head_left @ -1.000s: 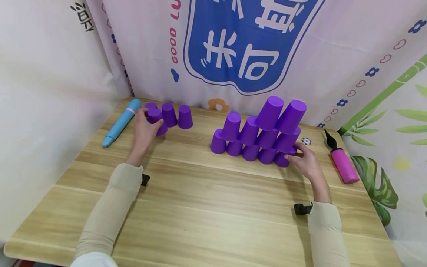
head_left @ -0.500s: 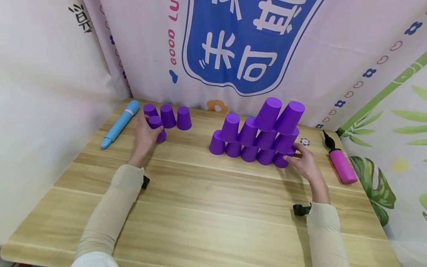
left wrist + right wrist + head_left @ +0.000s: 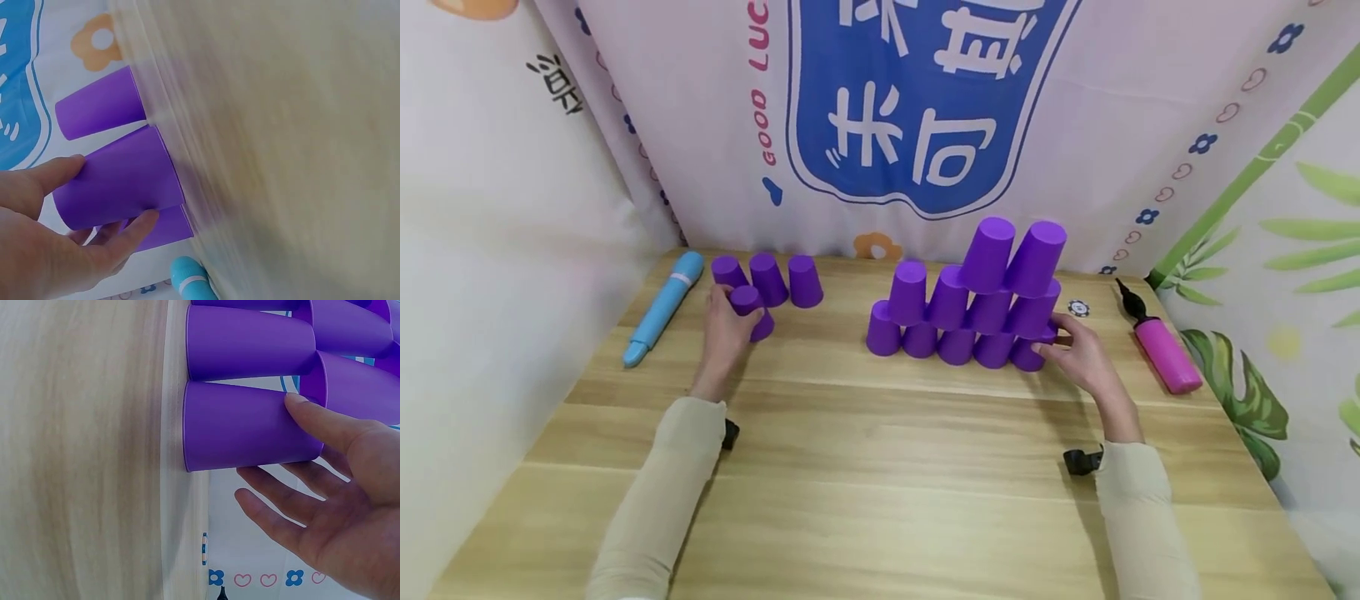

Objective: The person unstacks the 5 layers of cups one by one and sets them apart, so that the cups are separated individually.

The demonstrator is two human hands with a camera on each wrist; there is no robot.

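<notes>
Left hand point(image 3: 722, 329): thumb and fingertips pinch a tapered purple plastic cup point(image 3: 119, 178), mouth down, far left; contact with the wood-grain table point(image 3: 880, 467) is unclear. Right hand point(image 3: 1084, 358): thumb and fingers curve about the bottom tier's right end cup point(image 3: 244, 428). Outward: three matching cups point(image 3: 806, 283) beyond the left hand; at right, a purple cup stack point(image 3: 951, 300), tiers of five, four, two. Apparent step: taking a cup while steadying the stack. Next move seemingly calls for a level lift toward the top tier's left side.
</notes>
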